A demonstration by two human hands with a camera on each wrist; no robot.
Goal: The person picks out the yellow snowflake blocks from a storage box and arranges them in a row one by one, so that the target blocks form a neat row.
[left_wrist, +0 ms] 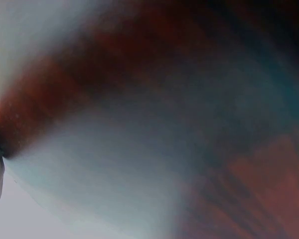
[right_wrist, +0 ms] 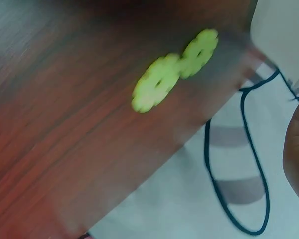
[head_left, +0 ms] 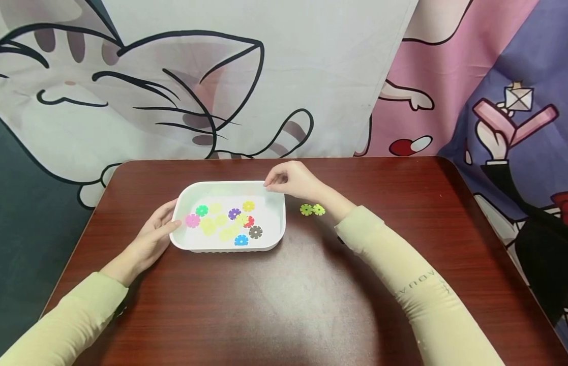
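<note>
A white plastic tray (head_left: 228, 248) with rounded corners rests on the table, and several flower-shaped plastic discs lie in it: a pink disc (head_left: 192, 220), a green disc (head_left: 202, 211), a blue disc (head_left: 241, 240), a grey disc (head_left: 255, 232), also purple, red and yellow ones. My left hand (head_left: 154, 231) grips the tray's left end, thumb over the rim. At the far right corner my right hand (head_left: 295, 179) pinches the rim with bent fingers; the exact contact is hard to see. Two yellow-green discs (head_left: 312, 209) lie side by side, touching, beneath my right wrist.
The brown wooden table (head_left: 311, 305) ends at a far edge just behind the tray. A cloth with a cat drawing (head_left: 311, 76) hangs behind it, with a pink and blue printed cloth (head_left: 485, 66) at the right. The left wrist view is mostly blurred.
</note>
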